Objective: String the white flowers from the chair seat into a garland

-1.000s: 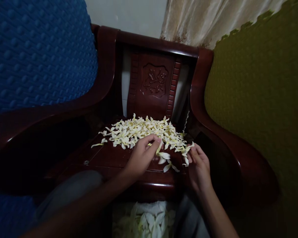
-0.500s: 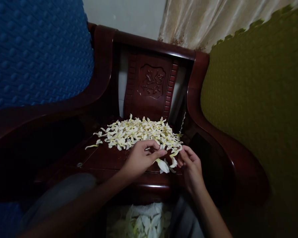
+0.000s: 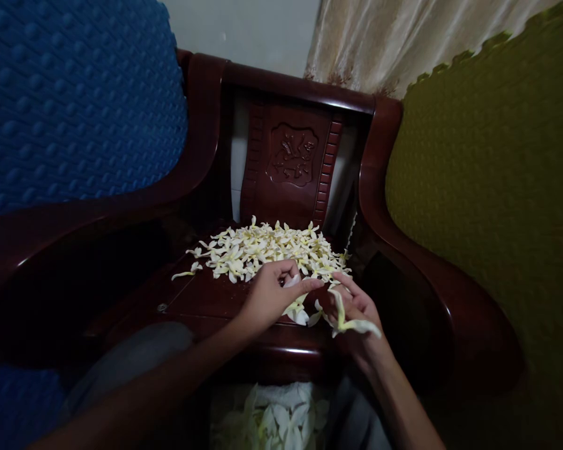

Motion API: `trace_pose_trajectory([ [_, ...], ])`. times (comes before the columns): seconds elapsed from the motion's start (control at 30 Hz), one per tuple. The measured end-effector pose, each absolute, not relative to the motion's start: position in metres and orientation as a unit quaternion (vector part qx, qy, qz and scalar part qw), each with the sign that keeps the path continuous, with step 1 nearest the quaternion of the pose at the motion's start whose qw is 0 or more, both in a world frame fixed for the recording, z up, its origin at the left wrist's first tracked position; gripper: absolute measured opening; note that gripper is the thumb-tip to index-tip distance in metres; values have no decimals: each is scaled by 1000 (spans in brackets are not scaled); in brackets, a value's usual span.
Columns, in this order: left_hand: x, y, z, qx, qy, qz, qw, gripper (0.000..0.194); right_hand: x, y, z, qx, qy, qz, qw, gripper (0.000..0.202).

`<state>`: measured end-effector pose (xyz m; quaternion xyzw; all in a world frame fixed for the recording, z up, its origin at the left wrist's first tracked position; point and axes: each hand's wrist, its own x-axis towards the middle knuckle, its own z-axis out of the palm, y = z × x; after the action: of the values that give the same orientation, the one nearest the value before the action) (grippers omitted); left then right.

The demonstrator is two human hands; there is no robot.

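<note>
My left hand (image 3: 274, 294) is closed, thumb against curled fingers, with a bit of white flower showing in its grip. More white petals (image 3: 298, 311) hang just below the thumb. To its right, my right hand (image 3: 362, 312) is bent with its fingers together, and a white flower (image 3: 344, 320) with a yellowish middle sticks out across it; the fingertips are partly hidden. Both hands are over the front of the dark red wooden seat (image 3: 201, 306). Behind them spreads a heap of loose white and pale yellow flowers (image 3: 267, 247).
A carved chair back (image 3: 293, 156) rises behind the heap, with curved armrests on both sides. A blue foam mat (image 3: 75, 112) stands at left, an olive one (image 3: 488, 175) at right. Below the seat edge is a clear bag (image 3: 286, 419) of white flowers.
My right hand has turned, and a flower now lies across it. The petals under my left hand have shifted left and upward. The whole view has moved slightly.
</note>
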<state>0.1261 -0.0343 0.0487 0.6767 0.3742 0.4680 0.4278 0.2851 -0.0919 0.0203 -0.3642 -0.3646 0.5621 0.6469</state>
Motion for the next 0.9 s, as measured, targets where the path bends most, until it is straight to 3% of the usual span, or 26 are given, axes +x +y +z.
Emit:
trace_pose_trajectory([
  [0.07, 128, -36, 45, 687, 368, 457, 428, 46, 278, -94, 19, -357, -386, 589, 614, 51],
  [0.2, 131, -39, 41, 708, 361, 448, 409, 43, 269, -94, 13, -368, -414, 586, 591, 34],
  [0.57, 133, -39, 41, 720, 299, 409, 474, 40, 264, -97, 8, -448, -494, 371, 646, 21],
  [0.77, 138, -46, 43, 743, 236, 371, 504, 49, 262, -95, 5, -438, -469, 425, 638, 24],
  [0.9, 138, -43, 43, 745, 258, 368, 493, 49, 268, -92, 12, -400, -411, 455, 682, 22],
])
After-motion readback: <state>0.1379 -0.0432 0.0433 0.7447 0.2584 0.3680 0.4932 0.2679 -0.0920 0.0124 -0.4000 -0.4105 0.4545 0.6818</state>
